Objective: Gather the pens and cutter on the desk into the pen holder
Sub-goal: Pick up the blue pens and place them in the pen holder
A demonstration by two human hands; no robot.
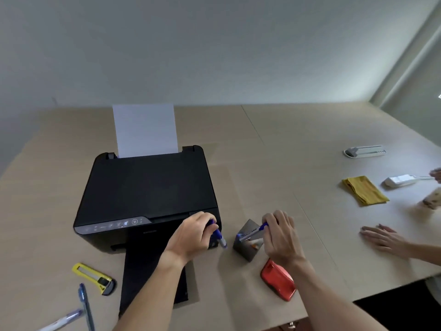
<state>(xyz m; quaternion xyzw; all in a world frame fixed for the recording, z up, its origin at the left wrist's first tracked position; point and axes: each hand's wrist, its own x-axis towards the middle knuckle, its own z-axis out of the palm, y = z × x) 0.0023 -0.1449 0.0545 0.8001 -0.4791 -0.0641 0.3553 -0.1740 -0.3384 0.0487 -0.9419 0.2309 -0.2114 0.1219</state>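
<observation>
The grey square pen holder [248, 252] stands on the desk just right of the printer. My right hand [280, 232] grips a blue pen [253, 233] that lies tilted over the holder's mouth. My left hand [193, 232] is closed around a blue marker [218, 235], whose tip points down just left of the holder. A yellow cutter [94, 278] lies at the near left of the desk. Beside it lie a dark blue pen [86, 304] and a pale pen [62, 321] at the bottom edge.
A black printer [145, 194] with a paper sheet fills the middle left. A red stapler-like object [278, 279] lies near my right forearm. Another person's hand [381, 237] rests at the right, near a yellow cloth [364, 189] and white devices [365, 151].
</observation>
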